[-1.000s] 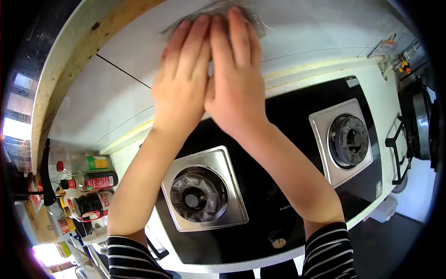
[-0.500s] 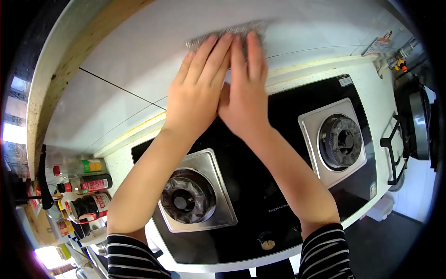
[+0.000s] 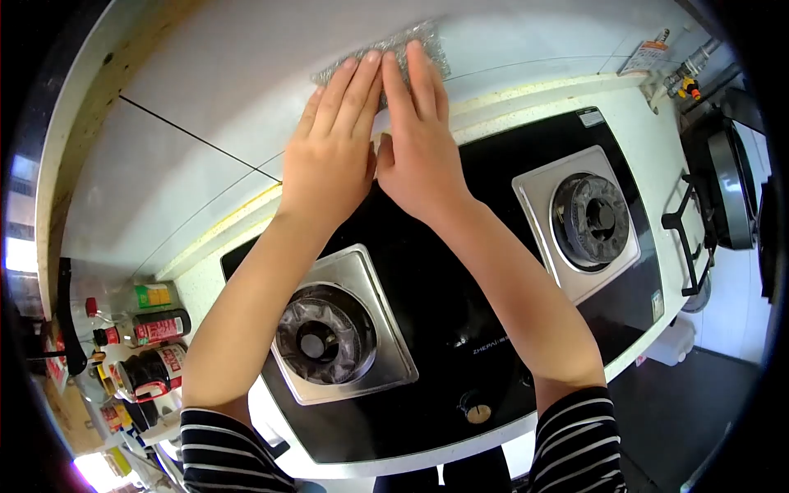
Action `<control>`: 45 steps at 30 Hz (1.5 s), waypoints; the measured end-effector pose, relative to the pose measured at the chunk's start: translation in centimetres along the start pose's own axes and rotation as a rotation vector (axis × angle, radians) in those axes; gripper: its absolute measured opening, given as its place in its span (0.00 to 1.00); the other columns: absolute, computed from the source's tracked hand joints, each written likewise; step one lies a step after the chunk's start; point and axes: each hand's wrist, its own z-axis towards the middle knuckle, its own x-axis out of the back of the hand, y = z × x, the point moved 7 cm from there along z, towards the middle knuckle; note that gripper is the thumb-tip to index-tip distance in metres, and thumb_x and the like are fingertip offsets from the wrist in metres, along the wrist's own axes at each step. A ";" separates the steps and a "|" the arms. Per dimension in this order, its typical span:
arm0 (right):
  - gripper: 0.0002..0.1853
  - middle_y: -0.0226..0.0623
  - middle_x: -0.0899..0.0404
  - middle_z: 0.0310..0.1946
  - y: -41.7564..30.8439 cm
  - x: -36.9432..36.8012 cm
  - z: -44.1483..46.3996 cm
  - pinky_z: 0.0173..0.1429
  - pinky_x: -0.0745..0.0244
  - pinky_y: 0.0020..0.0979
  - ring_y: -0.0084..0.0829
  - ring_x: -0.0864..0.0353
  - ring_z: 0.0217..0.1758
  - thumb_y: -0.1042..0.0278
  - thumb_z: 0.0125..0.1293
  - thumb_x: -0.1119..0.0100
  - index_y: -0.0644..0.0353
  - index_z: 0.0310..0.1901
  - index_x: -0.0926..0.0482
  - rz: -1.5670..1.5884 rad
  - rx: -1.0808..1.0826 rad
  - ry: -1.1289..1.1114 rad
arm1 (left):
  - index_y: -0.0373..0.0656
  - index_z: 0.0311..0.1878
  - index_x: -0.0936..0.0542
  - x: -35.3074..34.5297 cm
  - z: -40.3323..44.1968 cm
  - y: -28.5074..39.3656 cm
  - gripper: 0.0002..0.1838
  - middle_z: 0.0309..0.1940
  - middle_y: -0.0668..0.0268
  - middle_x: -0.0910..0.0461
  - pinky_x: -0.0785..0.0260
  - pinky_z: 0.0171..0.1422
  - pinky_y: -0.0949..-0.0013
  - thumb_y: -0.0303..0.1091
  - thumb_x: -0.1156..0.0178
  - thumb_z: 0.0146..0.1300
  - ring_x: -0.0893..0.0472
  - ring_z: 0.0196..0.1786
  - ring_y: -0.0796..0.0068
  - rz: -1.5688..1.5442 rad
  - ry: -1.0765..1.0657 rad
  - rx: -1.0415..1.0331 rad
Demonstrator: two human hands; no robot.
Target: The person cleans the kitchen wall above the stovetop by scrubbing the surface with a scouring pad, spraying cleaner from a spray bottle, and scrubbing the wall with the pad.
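A grey, silvery mesh-like cloth (image 3: pixel 429 53) lies flat against the pale tiled wall above the stove. My left hand (image 3: pixel 333 148) presses on its left part with the fingers stretched out. Beside it, my right hand (image 3: pixel 421 152) lies flat on the cloth's middle and right part, fingers straight. The two thumbs come close together, and the fingers cover much of the cloth. Below my arms is a black glass gas stove (image 3: pixel 444 287) with a left burner (image 3: pixel 325 333) and a right burner (image 3: pixel 592 218).
Several bottles (image 3: pixel 160 327) stand on the counter at the left. A black pan support (image 3: pixel 686 234) and a dark pan (image 3: pixel 731 185) are at the right. A gas valve (image 3: pixel 689 86) sits near the wall. A stove knob (image 3: pixel 477 412) is at the front.
The whole view has shifted, with the stove and wall now further up and left. Both hands stay on the cloth, which looks less blurred.
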 end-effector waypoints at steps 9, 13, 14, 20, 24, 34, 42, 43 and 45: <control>0.25 0.45 0.37 0.67 -5.1 4.1 5.6 0.66 0.35 0.42 0.49 0.35 0.65 0.71 0.58 0.46 0.64 0.60 0.30 0.086 0.285 0.280 | 0.33 0.66 0.34 6.1 2.7 -0.8 0.31 0.67 0.47 0.35 0.39 0.73 0.58 0.32 0.43 0.58 0.38 0.71 0.48 0.003 0.393 0.048; 0.27 0.52 0.41 0.69 -1.8 5.3 7.2 0.73 0.45 0.47 0.52 0.40 0.70 0.70 0.63 0.50 0.67 0.65 0.34 0.004 0.270 0.256 | 0.32 0.67 0.35 5.8 6.1 1.0 0.31 0.69 0.47 0.38 0.37 0.70 0.54 0.32 0.44 0.60 0.35 0.68 0.45 0.092 0.370 -0.055; 0.27 0.51 0.40 0.69 -0.2 5.7 6.8 0.71 0.42 0.46 0.51 0.38 0.68 0.70 0.62 0.49 0.66 0.64 0.33 -0.034 0.226 0.281 | 0.32 0.66 0.34 5.2 7.0 2.2 0.30 0.68 0.48 0.37 0.37 0.70 0.55 0.32 0.44 0.60 0.35 0.69 0.46 0.085 0.351 -0.071; 0.29 0.65 0.45 0.68 8.1 6.1 2.3 0.69 0.40 0.54 0.65 0.41 0.67 0.70 0.62 0.48 0.69 0.66 0.37 -0.024 0.038 0.135 | 0.38 0.69 0.35 -2.6 8.1 7.2 0.33 0.73 0.65 0.43 0.37 0.71 0.63 0.29 0.45 0.56 0.41 0.74 0.64 0.043 0.074 0.006; 0.31 0.60 0.49 0.72 7.3 5.8 1.9 0.71 0.49 0.63 0.63 0.49 0.74 0.67 0.63 0.48 0.67 0.68 0.39 -0.011 0.066 -0.043 | 0.35 0.70 0.37 -2.8 6.6 6.3 0.34 0.72 0.56 0.42 0.40 0.73 0.59 0.32 0.45 0.58 0.41 0.74 0.56 0.095 0.010 0.058; 0.36 0.51 0.47 0.72 8.5 8.7 5.9 0.71 0.42 0.52 0.58 0.46 0.73 0.76 0.56 0.45 0.62 0.69 0.39 0.077 0.226 0.190 | 0.36 0.66 0.31 -1.4 11.6 7.6 0.31 0.69 0.58 0.36 0.43 0.74 0.60 0.35 0.47 0.58 0.37 0.72 0.60 0.224 0.147 0.085; 0.32 0.60 0.43 0.68 7.7 8.2 2.7 0.72 0.41 0.49 0.59 0.41 0.70 0.77 0.55 0.46 0.71 0.64 0.36 0.030 0.100 -0.021 | 0.37 0.68 0.34 -2.5 8.1 7.7 0.32 0.72 0.59 0.40 0.41 0.74 0.60 0.33 0.46 0.58 0.38 0.73 0.59 0.121 0.072 0.080; 0.31 0.57 0.42 0.68 6.4 8.7 3.8 0.72 0.41 0.48 0.57 0.40 0.70 0.77 0.54 0.45 0.69 0.63 0.34 0.035 0.147 0.019 | 0.35 0.68 0.34 -1.3 8.4 7.0 0.32 0.72 0.57 0.40 0.41 0.73 0.59 0.33 0.46 0.58 0.37 0.72 0.56 0.114 0.145 0.099; 0.30 0.53 0.40 0.68 4.8 9.6 5.8 0.71 0.40 0.47 0.54 0.38 0.69 0.77 0.52 0.44 0.67 0.61 0.32 0.029 0.222 0.098 | 0.32 0.67 0.35 1.1 9.6 6.1 0.32 0.70 0.51 0.40 0.41 0.73 0.58 0.33 0.46 0.58 0.37 0.71 0.49 0.094 0.263 0.095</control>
